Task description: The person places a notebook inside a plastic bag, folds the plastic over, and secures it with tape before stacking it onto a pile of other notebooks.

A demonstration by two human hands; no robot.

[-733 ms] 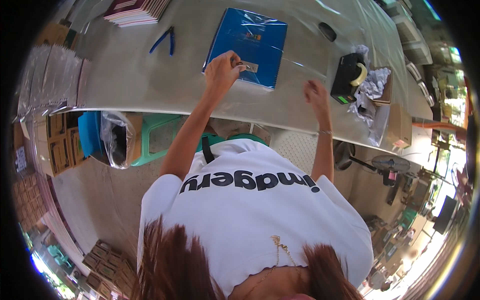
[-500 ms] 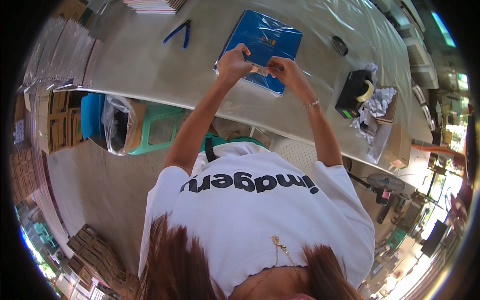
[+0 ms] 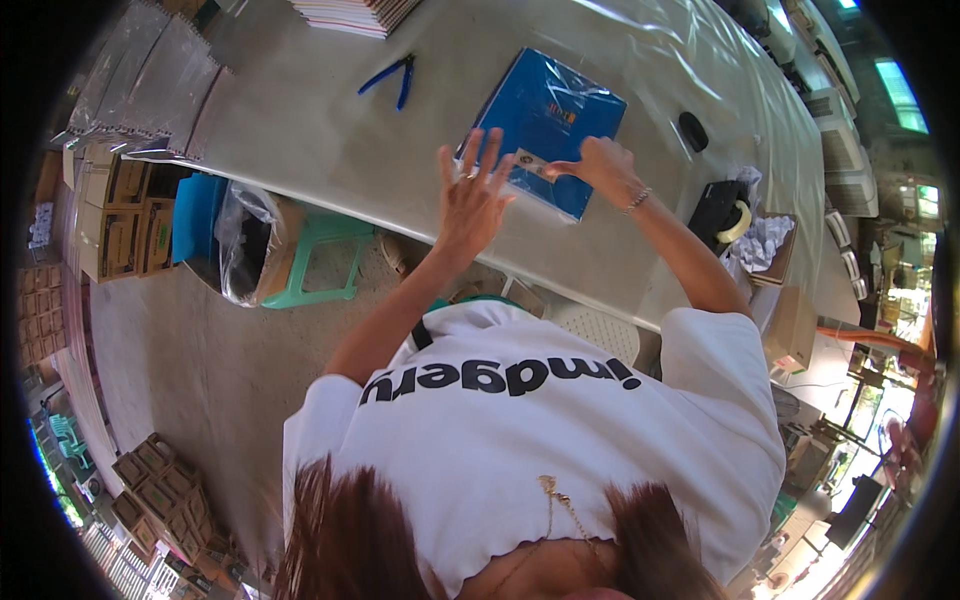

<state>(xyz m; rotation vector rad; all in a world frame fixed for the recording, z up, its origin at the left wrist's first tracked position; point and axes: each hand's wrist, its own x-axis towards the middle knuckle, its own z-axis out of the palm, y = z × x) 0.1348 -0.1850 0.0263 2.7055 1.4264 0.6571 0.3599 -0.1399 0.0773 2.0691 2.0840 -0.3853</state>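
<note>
On the table lies a blue spiral-bound notebook (image 3: 572,100) in shiny clear plastic wrap. A small pale label (image 3: 533,163) sits on its near part. My left hand (image 3: 474,195) is open, fingers spread, above the notebook's near left corner, and holds nothing. My right hand (image 3: 604,168) is at the notebook's near right side. Its thumb reaches out to the label's right end, while the other fingers are curled in with nothing visible in them.
Blue-handled nippers (image 3: 392,78) lie to the left, below a stack of booklets (image 3: 355,12). At right are a black oval object (image 3: 692,131), a tape dispenser (image 3: 712,212) and crumpled plastic (image 3: 765,243). Wrapped spiral-bound stacks (image 3: 150,85) stand far left. A green stool (image 3: 322,255) is below the table edge.
The small label held between both hands now lies flat on the notebook. My left hand has let go, opened and drawn back; my right thumb stays at the label. The view has shifted slightly.
</note>
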